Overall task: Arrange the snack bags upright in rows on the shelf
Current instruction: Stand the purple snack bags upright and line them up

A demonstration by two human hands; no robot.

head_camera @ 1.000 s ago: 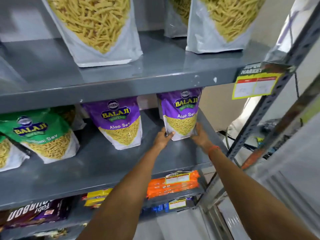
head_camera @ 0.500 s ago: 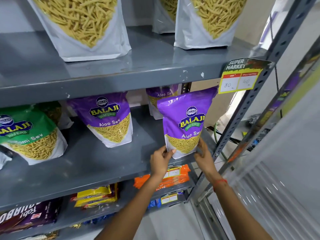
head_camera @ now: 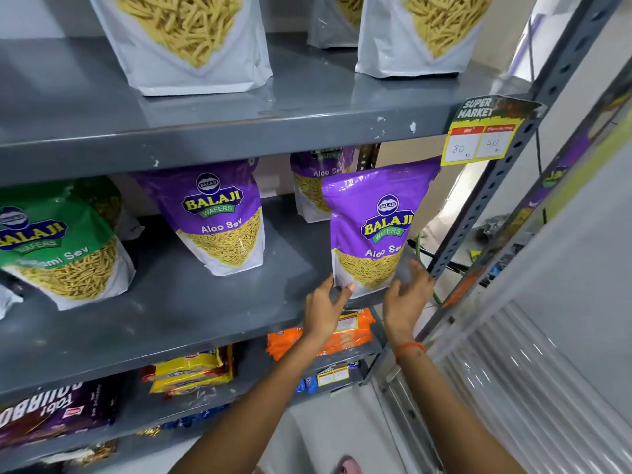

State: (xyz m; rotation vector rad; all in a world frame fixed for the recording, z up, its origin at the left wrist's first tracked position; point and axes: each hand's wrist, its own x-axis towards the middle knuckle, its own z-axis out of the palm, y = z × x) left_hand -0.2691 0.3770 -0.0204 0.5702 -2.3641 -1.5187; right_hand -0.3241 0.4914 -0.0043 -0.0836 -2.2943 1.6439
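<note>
A purple Aloo Sev bag [head_camera: 372, 227] stands upright at the front right edge of the grey middle shelf [head_camera: 191, 302]. My left hand [head_camera: 325, 306] pinches its lower left corner. My right hand [head_camera: 407, 295], blurred, grips its lower right corner. Another purple Aloo Sev bag [head_camera: 222, 217] stands upright to the left, and a third purple bag [head_camera: 314, 186] sits behind the held one, partly hidden. A green sev bag [head_camera: 61, 248] leans at the far left.
White sev bags [head_camera: 191, 42] stand on the upper shelf. A yellow price tag [head_camera: 478, 131] hangs by the perforated metal post [head_camera: 496, 172] just right of the held bag. Orange packs [head_camera: 355, 333] and yellow packs [head_camera: 191, 371] lie on the lower shelf.
Both hands pulled the purple bag from deeper on the shelf out to the front right edge, uncovering another purple bag behind it. The view shifted slightly right.
</note>
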